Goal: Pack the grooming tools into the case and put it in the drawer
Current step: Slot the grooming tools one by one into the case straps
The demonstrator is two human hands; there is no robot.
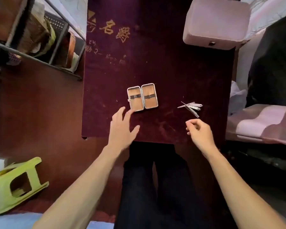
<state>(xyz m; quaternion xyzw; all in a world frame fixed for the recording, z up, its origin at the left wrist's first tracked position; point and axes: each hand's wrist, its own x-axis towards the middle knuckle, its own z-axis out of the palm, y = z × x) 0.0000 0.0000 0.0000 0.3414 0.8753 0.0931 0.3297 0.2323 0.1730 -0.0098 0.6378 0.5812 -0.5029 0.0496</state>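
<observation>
A small case (142, 97) lies open flat in the middle of the dark red cloth-covered table (155, 63). Both tan halves show a dark elastic strap and hold nothing. To its right, several small metal grooming tools (191, 107) lie in a loose pile, clippers and thin files among them. My left hand (123, 128) is spread with fingers apart, its fingertips just at the case's near left corner. My right hand (199, 130) hovers a little below the tools with fingers loosely curled and nothing in them.
A pale pink box (215, 23) with a front clasp stands at the table's far right corner. A metal shelf rack (39, 40) fills the left side. A green plastic stool (15, 184) lies tipped on the floor at lower left. A bed edge (262, 123) is at right.
</observation>
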